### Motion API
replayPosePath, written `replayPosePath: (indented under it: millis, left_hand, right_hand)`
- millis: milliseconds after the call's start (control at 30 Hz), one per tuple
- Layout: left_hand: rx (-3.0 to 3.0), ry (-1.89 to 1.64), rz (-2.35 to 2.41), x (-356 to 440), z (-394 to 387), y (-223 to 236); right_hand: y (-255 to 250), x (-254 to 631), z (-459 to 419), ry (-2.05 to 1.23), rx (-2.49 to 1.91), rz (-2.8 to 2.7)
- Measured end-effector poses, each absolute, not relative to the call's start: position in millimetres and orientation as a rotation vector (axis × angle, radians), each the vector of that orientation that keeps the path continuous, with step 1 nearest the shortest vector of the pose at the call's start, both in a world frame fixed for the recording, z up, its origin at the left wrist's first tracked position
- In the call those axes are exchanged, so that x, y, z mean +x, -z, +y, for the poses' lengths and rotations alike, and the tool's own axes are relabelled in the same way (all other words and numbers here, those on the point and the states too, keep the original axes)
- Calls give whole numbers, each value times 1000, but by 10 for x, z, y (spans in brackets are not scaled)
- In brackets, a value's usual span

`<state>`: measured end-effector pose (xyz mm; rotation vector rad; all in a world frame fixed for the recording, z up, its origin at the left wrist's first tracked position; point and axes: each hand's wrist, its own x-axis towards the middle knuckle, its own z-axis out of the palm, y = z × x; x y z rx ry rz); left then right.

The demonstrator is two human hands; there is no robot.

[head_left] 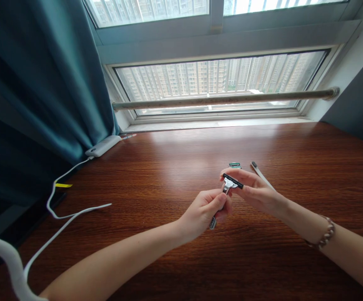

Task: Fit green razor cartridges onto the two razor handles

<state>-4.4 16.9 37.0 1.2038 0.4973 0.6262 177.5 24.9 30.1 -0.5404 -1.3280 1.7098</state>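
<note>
My left hand (207, 207) is closed round the handle of a silver razor (230, 183), held tilted above the table. The lower end of the handle pokes out below my fingers. My right hand (258, 190) pinches the black razor head (233, 180) by its two ends, fingers behind it and thumb at the near end. Just beyond my right fingers lie green and black razor cartridges (234, 165), partly hidden by the hand. A slim white brush with a dark head (263, 175) lies behind my right wrist, its lower end covered.
The brown wooden table (156, 167) reaches to a window with a metal rail (225, 100). At the left are a blue curtain (49, 75), a white power strip or adapter (103, 146), a white cable (65, 217) with a yellow tag (63, 185), and a thick white curved tube (8, 259).
</note>
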Motion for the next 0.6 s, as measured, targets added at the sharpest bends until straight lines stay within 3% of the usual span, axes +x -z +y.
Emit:
replayPosePath:
  millis: [600]
  left_hand:
    - [1149,-648,585,-30,175,-320]
  right_hand:
    - [-330,1745,311,-1577,-534,-1422]
